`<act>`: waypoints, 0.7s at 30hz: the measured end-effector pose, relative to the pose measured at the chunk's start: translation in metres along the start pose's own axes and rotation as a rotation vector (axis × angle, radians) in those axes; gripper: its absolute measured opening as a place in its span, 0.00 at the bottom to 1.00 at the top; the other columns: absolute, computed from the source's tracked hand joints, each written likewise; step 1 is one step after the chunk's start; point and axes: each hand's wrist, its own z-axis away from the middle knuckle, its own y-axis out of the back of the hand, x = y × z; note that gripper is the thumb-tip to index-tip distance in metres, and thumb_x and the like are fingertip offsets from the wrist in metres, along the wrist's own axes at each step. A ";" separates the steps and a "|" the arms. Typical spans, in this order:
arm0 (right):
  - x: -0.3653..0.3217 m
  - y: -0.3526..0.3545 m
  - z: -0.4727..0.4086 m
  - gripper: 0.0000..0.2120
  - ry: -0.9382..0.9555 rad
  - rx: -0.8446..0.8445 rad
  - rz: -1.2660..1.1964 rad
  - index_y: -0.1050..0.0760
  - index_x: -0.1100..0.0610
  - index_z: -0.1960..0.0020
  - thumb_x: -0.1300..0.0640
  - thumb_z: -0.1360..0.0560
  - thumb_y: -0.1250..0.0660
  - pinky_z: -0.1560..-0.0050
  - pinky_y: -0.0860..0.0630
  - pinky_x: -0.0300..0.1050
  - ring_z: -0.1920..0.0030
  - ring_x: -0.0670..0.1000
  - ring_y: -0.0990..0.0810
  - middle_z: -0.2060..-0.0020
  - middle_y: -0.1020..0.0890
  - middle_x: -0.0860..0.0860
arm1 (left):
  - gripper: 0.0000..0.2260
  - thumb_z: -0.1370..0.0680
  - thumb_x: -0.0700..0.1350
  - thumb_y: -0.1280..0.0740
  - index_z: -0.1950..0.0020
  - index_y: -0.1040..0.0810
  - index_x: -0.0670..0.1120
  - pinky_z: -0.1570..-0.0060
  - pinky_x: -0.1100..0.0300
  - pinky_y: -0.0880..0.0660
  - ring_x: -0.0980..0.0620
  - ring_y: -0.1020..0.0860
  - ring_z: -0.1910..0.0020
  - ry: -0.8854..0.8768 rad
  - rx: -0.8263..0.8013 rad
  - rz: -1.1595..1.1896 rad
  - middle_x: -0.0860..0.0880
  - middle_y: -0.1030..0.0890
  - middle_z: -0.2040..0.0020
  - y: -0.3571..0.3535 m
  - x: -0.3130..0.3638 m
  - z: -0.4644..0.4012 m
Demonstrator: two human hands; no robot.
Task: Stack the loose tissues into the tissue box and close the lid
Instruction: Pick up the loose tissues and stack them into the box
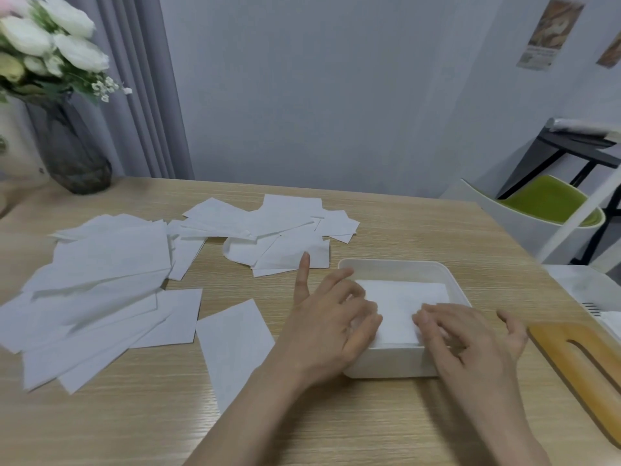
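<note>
Both hands are down in the white tissue box [389, 363], which sits near the right edge of the surface [336, 425], close to its front. The left hand [331, 326] has its fingers bent over the left part of the tissue stack [400, 309] inside the box, with the forefinger sticking up and away, touching nothing. The right hand [470, 341] lies with fingers slightly spread and curved, pressing the near right part of the same stack. Neither hand seems to pinch a sheet; they look to be patting the stack flat.

So the step in hand is judged to be settling tissues just laid in the box. Much is left: many loose tissues [97, 290] lie fanned over the left half of the surface, more lie in a heap [268, 230] toward the back edge, and one single sheet [232, 344] lies just left of the left forearm.

The wooden lid [584, 368] with its slot rests at the right edge, beside the box and not on it.

The next move likely calls for lifting a hand out, gathering the nearest sheet, squaring it and laying it flat on the stack.
</note>
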 end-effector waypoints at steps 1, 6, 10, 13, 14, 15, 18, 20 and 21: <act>-0.004 0.000 0.000 0.15 0.010 0.014 -0.019 0.20 0.43 0.62 0.40 0.26 0.42 0.32 0.49 0.53 0.48 0.39 0.23 0.54 0.18 0.38 | 0.17 0.20 0.57 0.45 0.50 0.17 0.54 0.26 0.45 0.64 0.55 0.29 0.32 0.000 0.018 0.030 0.56 0.20 0.47 0.001 0.000 0.001; -0.035 0.001 0.003 0.07 0.088 0.061 -0.167 0.22 0.41 0.58 0.44 0.27 0.38 0.32 0.47 0.54 0.43 0.38 0.26 0.50 0.20 0.38 | 0.15 0.22 0.56 0.40 0.43 0.17 0.53 0.25 0.48 0.62 0.60 0.29 0.33 0.032 0.111 0.177 0.53 0.22 0.38 0.013 -0.004 0.011; -0.062 -0.001 0.008 0.08 0.171 0.050 -0.276 0.20 0.44 0.54 0.47 0.26 0.38 0.33 0.44 0.45 0.40 0.40 0.26 0.47 0.19 0.40 | 0.13 0.22 0.54 0.38 0.41 0.19 0.55 0.25 0.48 0.59 0.65 0.30 0.33 0.064 0.177 0.202 0.56 0.23 0.36 0.032 -0.020 0.030; -0.089 -0.007 0.014 0.09 0.277 0.060 -0.353 0.18 0.48 0.53 0.50 0.26 0.37 0.35 0.41 0.46 0.40 0.41 0.25 0.47 0.19 0.41 | 0.12 0.22 0.55 0.38 0.42 0.19 0.56 0.25 0.50 0.57 0.65 0.30 0.33 0.142 0.236 0.179 0.59 0.23 0.37 0.049 -0.040 0.048; -0.097 -0.010 0.016 0.09 0.317 0.064 -0.385 0.18 0.49 0.52 0.51 0.26 0.36 0.36 0.38 0.47 0.40 0.42 0.24 0.47 0.19 0.42 | 0.12 0.22 0.55 0.39 0.42 0.19 0.57 0.25 0.51 0.57 0.65 0.29 0.34 0.174 0.256 0.162 0.59 0.23 0.38 0.055 -0.048 0.054; -0.106 -0.015 0.019 0.08 0.352 0.060 -0.425 0.18 0.50 0.52 0.52 0.26 0.35 0.39 0.35 0.48 0.41 0.44 0.23 0.48 0.19 0.42 | 0.13 0.22 0.55 0.40 0.43 0.19 0.57 0.25 0.51 0.56 0.66 0.29 0.35 0.208 0.275 0.142 0.60 0.23 0.39 0.061 -0.057 0.061; -0.129 -0.032 0.030 0.08 0.376 -0.042 -0.566 0.18 0.51 0.50 0.55 0.25 0.35 0.47 0.27 0.41 0.47 0.45 0.22 0.50 0.19 0.43 | 0.14 0.23 0.56 0.41 0.44 0.19 0.57 0.24 0.50 0.55 0.68 0.28 0.37 0.313 0.296 0.061 0.64 0.23 0.41 0.075 -0.081 0.080; -0.141 -0.043 0.036 0.09 0.296 -0.170 -0.555 0.21 0.45 0.48 0.51 0.26 0.36 0.53 0.30 0.29 0.52 0.38 0.24 0.52 0.22 0.37 | 0.14 0.24 0.57 0.42 0.45 0.20 0.58 0.24 0.50 0.54 0.69 0.29 0.38 0.371 0.284 0.012 0.65 0.22 0.43 0.079 -0.095 0.092; -0.145 -0.048 0.037 0.09 0.232 -0.249 -0.521 0.24 0.42 0.47 0.48 0.26 0.37 0.56 0.31 0.27 0.54 0.36 0.25 0.53 0.24 0.36 | 0.14 0.24 0.58 0.42 0.45 0.20 0.59 0.24 0.50 0.54 0.69 0.29 0.37 0.394 0.276 -0.003 0.65 0.22 0.43 0.079 -0.102 0.097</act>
